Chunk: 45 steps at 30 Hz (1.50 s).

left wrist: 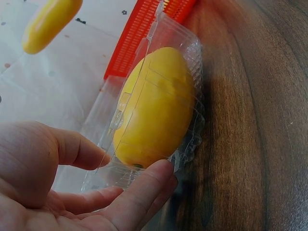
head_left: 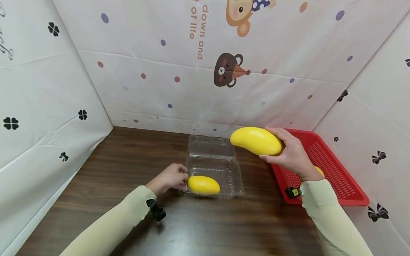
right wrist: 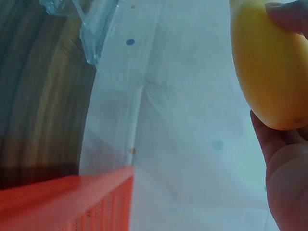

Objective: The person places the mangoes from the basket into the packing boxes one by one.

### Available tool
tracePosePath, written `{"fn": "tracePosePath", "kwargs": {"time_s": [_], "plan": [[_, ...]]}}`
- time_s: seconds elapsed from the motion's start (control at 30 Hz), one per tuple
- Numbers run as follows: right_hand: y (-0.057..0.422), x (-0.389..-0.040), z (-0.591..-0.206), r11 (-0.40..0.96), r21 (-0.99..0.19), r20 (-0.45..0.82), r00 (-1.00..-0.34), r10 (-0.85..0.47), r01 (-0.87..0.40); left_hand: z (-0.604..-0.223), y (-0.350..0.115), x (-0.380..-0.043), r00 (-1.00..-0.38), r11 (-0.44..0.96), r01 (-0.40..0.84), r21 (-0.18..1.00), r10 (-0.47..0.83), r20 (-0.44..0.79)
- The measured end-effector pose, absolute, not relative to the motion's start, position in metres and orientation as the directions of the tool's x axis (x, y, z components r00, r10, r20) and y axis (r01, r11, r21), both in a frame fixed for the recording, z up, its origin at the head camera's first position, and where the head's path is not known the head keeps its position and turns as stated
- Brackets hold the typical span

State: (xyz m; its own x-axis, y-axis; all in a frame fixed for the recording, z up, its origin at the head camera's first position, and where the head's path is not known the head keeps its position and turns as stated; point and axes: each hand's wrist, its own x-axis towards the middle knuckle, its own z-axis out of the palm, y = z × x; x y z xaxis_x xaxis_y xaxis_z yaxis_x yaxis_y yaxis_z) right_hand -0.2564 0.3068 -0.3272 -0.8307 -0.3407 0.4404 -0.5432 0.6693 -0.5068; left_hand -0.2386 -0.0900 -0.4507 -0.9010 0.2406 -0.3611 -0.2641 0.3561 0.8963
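Observation:
My right hand (head_left: 293, 155) grips one end of a yellow mango (head_left: 256, 140) in the air, between the clear box and the red basket. In the right wrist view, thumb and fingers lie on opposite sides of that mango (right wrist: 269, 67). On the table stands a clear plastic clamshell box (head_left: 228, 174) with its lid (head_left: 211, 146) folded back. A second mango (head_left: 203, 185) lies in the box's near left part. At the box's left edge my left hand (head_left: 172, 178) pinches the plastic wall (left wrist: 108, 166) between thumb and fingers, close to this mango's end (left wrist: 154, 110).
A red perforated basket (head_left: 353, 199) stands at the right of the wooden table (head_left: 201, 233). Inside it a bit of something yellow (head_left: 320, 171) shows, partly hidden by my right wrist. Printed white sheets (head_left: 152, 92) rise at the back and both sides.

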Motion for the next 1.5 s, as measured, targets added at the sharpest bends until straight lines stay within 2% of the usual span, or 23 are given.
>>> {"fn": "tracePosePath", "kwargs": {"time_s": [0.83, 1.5], "plan": [[0.266, -0.262, -0.375, 0.620, -0.465, 0.479, -0.768, -0.425, -0.633, -0.450, -0.088, -0.241, -0.895, 0.349, -0.274, 0.896, 0.248, -0.370], [0.242, -0.269, -0.406, 0.553, -0.564, 0.408, -0.789, -0.458, -0.613, -0.449, -0.092, -0.239, -0.895, 0.339, -0.278, 0.899, 0.250, -0.370]]}}
